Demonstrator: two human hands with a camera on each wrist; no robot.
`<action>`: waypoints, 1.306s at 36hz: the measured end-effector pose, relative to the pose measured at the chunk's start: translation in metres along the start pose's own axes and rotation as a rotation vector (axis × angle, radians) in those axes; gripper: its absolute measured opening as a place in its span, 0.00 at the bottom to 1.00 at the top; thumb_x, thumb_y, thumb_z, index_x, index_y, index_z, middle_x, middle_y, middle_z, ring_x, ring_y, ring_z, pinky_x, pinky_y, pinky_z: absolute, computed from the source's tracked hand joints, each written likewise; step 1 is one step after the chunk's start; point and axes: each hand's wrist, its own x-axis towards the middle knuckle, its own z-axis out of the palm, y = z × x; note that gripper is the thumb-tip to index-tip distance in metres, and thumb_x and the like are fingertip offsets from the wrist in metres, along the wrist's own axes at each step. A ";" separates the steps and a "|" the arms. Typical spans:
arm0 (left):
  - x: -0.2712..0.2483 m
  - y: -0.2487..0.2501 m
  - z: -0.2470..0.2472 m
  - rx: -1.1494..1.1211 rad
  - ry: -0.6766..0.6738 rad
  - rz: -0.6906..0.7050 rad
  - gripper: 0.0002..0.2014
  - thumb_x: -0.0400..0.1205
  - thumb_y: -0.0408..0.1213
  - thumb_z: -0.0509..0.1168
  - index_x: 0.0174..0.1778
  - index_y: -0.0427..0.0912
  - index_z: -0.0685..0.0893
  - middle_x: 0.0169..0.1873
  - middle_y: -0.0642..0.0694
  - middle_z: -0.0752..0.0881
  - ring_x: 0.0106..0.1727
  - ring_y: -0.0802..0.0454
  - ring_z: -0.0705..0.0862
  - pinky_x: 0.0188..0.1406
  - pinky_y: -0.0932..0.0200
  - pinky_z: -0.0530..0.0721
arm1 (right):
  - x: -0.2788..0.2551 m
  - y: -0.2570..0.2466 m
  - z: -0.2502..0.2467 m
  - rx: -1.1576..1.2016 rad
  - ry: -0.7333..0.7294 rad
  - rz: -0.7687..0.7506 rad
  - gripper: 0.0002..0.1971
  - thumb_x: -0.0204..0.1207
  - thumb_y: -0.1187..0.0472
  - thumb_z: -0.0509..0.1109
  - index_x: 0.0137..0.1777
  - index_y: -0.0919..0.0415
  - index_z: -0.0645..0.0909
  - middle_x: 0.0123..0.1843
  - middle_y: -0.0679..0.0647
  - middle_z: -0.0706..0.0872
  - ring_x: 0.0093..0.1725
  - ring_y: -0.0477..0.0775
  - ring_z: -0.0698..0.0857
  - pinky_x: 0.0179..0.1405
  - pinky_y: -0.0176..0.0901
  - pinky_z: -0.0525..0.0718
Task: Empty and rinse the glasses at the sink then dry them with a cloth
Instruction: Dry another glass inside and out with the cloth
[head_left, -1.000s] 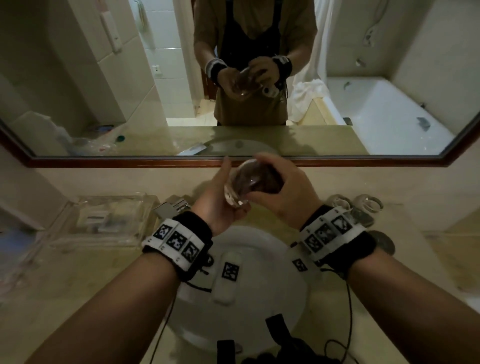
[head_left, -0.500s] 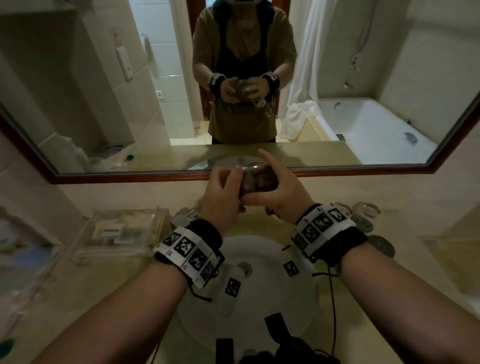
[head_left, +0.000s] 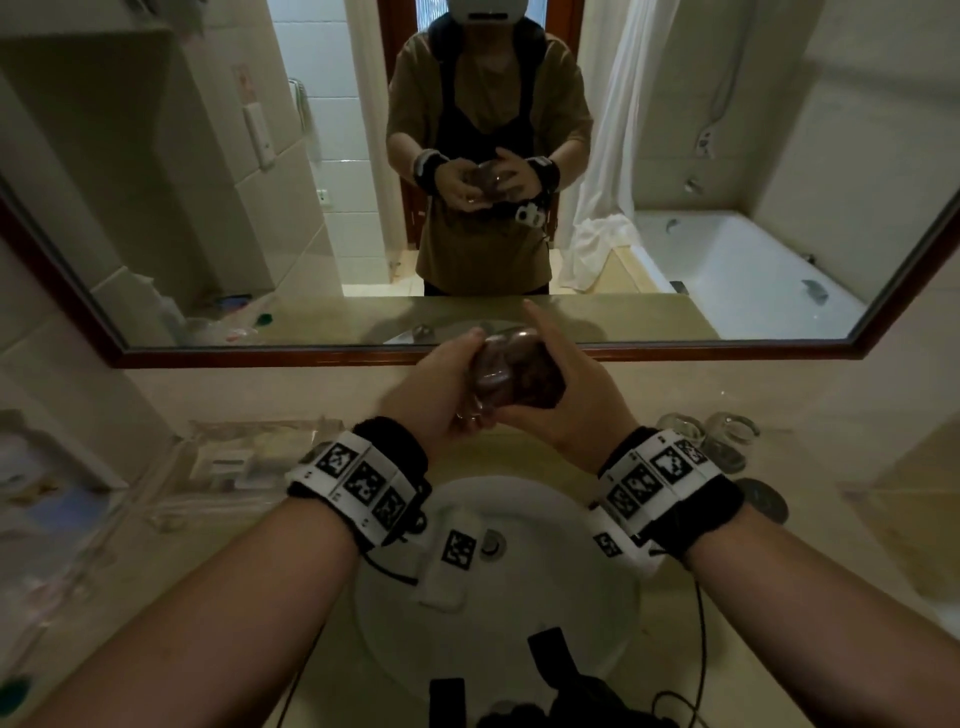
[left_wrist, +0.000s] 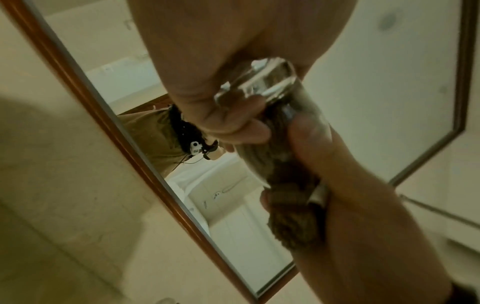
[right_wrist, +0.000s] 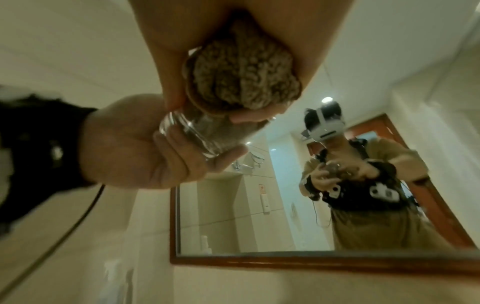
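Over the white sink (head_left: 524, 613) I hold a clear glass (head_left: 491, 371) on its side at chest height. My left hand (head_left: 454, 387) grips its thick base, fingers curled round it (left_wrist: 231, 117). A brown terry cloth (head_left: 537, 382) is stuffed into the glass's mouth, and my right hand (head_left: 563, 400) holds that cloth and the rim, with the index finger sticking up. In the right wrist view the bunched cloth (right_wrist: 241, 82) bulges out of the glass (right_wrist: 200, 133) under my palm. In the left wrist view the cloth (left_wrist: 293, 224) shows through the glass (left_wrist: 272, 86).
Two more glasses (head_left: 727, 431) stand on the counter at the right, beside a dark round coaster (head_left: 763, 499). A clear plastic tray (head_left: 244, 457) with small packets lies to the left. A wood-framed mirror (head_left: 519, 356) runs along the wall just behind my hands.
Both hands have kept hold of the glass and cloth and have worked them round between them. The view has tilted up, so more of the mirror shows. My right index finger now points up.
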 end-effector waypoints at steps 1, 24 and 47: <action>-0.001 0.000 0.002 0.086 0.023 0.074 0.20 0.83 0.58 0.60 0.60 0.48 0.84 0.57 0.39 0.87 0.45 0.43 0.86 0.33 0.53 0.82 | 0.000 0.000 0.000 0.059 -0.003 0.046 0.52 0.63 0.57 0.84 0.79 0.39 0.52 0.61 0.45 0.80 0.58 0.40 0.81 0.61 0.27 0.77; 0.019 0.005 0.006 -0.012 -0.087 -0.035 0.24 0.84 0.58 0.59 0.62 0.40 0.82 0.41 0.41 0.84 0.29 0.51 0.80 0.20 0.63 0.75 | 0.010 0.016 -0.010 -0.005 0.035 0.031 0.45 0.62 0.55 0.84 0.78 0.49 0.65 0.63 0.46 0.77 0.61 0.45 0.79 0.62 0.35 0.77; 0.018 0.017 0.002 -0.090 -0.331 -0.090 0.15 0.72 0.54 0.69 0.43 0.49 0.93 0.41 0.40 0.85 0.35 0.46 0.79 0.36 0.57 0.75 | 0.019 0.010 -0.020 0.031 0.001 0.009 0.35 0.66 0.48 0.79 0.72 0.39 0.66 0.57 0.41 0.78 0.55 0.37 0.80 0.57 0.35 0.82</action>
